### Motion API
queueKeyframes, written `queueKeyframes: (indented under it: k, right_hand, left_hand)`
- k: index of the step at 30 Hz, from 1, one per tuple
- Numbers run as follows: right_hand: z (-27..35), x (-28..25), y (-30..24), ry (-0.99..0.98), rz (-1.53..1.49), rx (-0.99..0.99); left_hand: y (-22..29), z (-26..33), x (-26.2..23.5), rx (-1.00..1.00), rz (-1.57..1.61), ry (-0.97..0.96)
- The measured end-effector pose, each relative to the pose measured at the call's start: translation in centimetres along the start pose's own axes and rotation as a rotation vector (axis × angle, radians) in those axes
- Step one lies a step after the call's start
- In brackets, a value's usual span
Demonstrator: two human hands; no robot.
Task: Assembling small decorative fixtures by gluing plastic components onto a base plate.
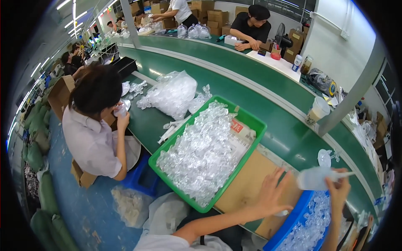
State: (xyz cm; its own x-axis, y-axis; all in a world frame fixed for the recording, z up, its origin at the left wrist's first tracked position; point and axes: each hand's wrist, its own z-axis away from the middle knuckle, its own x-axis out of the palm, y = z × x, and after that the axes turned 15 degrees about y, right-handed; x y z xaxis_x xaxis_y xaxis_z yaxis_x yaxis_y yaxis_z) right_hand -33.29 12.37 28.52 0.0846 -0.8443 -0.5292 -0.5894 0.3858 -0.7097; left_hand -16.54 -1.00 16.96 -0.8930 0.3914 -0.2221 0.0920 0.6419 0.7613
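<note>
Two bare hands, one holding a blurred translucent plastic piece [312, 179].
The left hand [270, 201] is open, fingers spread above one brown board [243, 184]; the right hand [340, 190] grips the piece by its narrow end, near the far edge of one blue tub [286, 226]; of the containers, one green tray [256, 120] is bigger than one black bin [124, 66], and tray and tub are heaped with clear parts too many to count; one stuffed clear bag [176, 94] lies beyond the tray, with one pale cup [318, 109] off to the right; the bench [284, 138] is glossy green, the floor [92, 209] scuffed blue, with dark green sacks [50, 196] along the left and one seated co-worker [94, 146] beside the bench.
</note>
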Motion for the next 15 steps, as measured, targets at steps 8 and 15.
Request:
queueKeyframes:
  k: [8,15]
  right_hand:
    - [5.7,13.8,-4.9,-0.07,0.192,-0.554]
    - [5.4,15.7,-4.1,-0.246,-0.065,-0.667]
  left_hand:
    - [-6.7,2.0,0.2,-0.169,-0.091,0.351]
    - [-5.1,1.6,-3.1,-0.273,0.05,0.294]
